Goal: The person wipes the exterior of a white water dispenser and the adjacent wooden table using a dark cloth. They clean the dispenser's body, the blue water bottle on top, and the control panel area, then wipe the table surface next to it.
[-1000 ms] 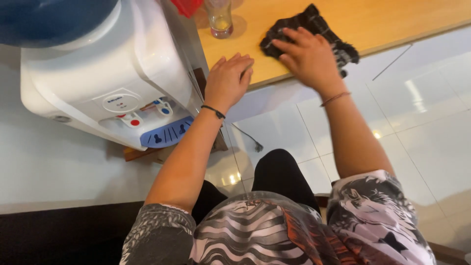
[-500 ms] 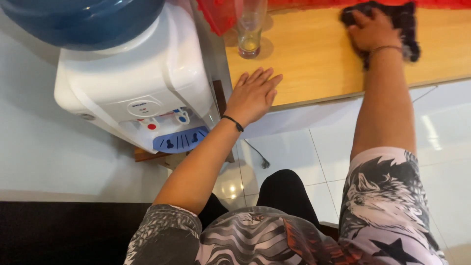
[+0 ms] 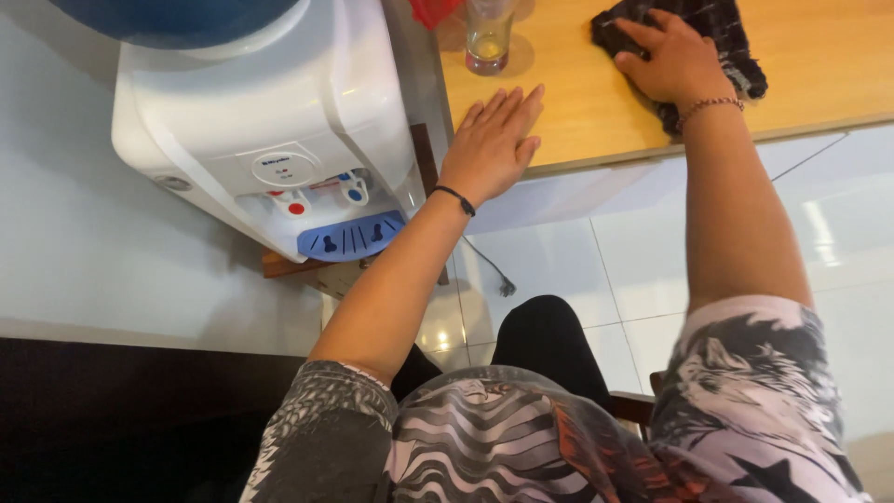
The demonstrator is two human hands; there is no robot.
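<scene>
Your right hand (image 3: 678, 61) pressed flat, fingers spread, on a dark cloth (image 3: 722, 37) atop the wooden table (image 3: 596, 112). Your left hand (image 3: 492, 144) lay open and empty at the table's edge, seemingly bracing you. A glass (image 3: 488, 35) stood nearby, beside a white water dispenser (image 3: 270, 121).

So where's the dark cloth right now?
In the head view the dark cloth lies at the top right on the wooden table, pressed flat under the right hand. The drinking glass stands to its left.
</scene>
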